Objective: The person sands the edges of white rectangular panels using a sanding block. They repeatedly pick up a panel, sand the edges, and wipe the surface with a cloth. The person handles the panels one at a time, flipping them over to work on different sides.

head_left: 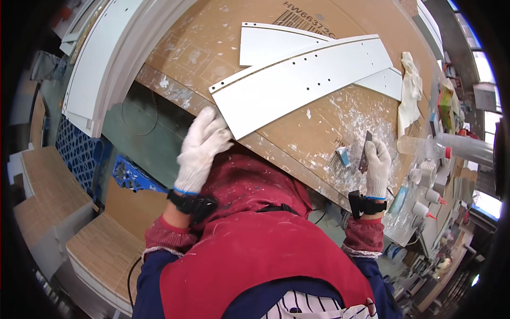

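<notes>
A long, slightly curved white panel (297, 74) with small dark holes and a groove along its far edge lies across another white panel (276, 40). Both rest on a cardboard-covered worktable (297, 151) spotted with white paint or filler. My left hand (203, 139), in a white knit glove, has its fingers curled against the near left corner of the upper panel; its fingertips are partly hidden. Gloved too, my right hand (377, 162) grips a thin dark metal scraper (365, 152) above the table's right side. A small blue-and-white block (343, 156) lies left of the scraper.
A crumpled pale cloth (409, 93) lies at the right end of the panels. Clear plastic bottles (419, 146) and white bottles with red tips (422, 209) stand farther right. More white curved parts (101, 64), blue plastic crates (79, 151) and cardboard boxes (106, 252) are at left.
</notes>
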A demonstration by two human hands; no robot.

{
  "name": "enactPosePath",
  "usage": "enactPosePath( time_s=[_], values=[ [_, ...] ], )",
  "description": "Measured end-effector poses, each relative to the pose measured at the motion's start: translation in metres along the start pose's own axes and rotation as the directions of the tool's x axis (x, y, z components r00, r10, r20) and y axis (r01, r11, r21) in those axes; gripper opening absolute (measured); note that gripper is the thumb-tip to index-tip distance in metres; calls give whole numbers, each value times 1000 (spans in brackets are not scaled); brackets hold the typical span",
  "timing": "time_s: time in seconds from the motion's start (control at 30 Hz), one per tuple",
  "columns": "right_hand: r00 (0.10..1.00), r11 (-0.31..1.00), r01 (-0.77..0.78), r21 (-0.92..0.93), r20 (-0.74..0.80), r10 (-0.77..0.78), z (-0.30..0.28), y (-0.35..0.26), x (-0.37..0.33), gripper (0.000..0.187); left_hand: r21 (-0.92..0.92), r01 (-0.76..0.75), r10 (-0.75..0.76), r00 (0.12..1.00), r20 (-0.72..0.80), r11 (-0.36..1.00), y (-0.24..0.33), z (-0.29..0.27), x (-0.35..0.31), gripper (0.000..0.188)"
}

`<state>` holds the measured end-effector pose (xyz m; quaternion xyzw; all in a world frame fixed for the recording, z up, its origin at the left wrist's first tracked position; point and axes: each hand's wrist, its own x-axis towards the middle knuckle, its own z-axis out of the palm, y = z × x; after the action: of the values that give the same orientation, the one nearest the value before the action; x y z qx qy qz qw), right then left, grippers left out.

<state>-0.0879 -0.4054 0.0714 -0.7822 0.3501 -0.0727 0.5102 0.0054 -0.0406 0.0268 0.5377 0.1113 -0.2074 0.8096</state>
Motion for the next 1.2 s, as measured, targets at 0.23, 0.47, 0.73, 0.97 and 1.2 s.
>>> enactPosePath(
  time_s=[0.23, 0.47, 0.73, 0.97, 1.2],
  values=[
    [974, 926, 223, -305, 36, -223, 24, -33, 23, 19, 416, 134, -77, 985, -151, 899, 31, -15, 9, 45],
    [874, 408, 406, -818, 217, -435, 67, -58, 116, 20, 192, 204, -203, 979, -24, 960, 18, 7, 37, 26],
    [652, 130, 544, -829, 319, -688, 60, -21, 148, 15, 151, 259, -271, 960, 65, 954, 0, 26, 27, 36],
    [436, 157, 855, -494, 522, -733, 128, -44, 25, 21, 214, 261, -279, 958, 58, 941, 3, 25, 27, 29],
    [320, 68, 937, -341, 767, -556, 169, -38, -53, 19, 242, 229, -245, 969, 38, 943, -3, 23, 31, 26]
  ],
)
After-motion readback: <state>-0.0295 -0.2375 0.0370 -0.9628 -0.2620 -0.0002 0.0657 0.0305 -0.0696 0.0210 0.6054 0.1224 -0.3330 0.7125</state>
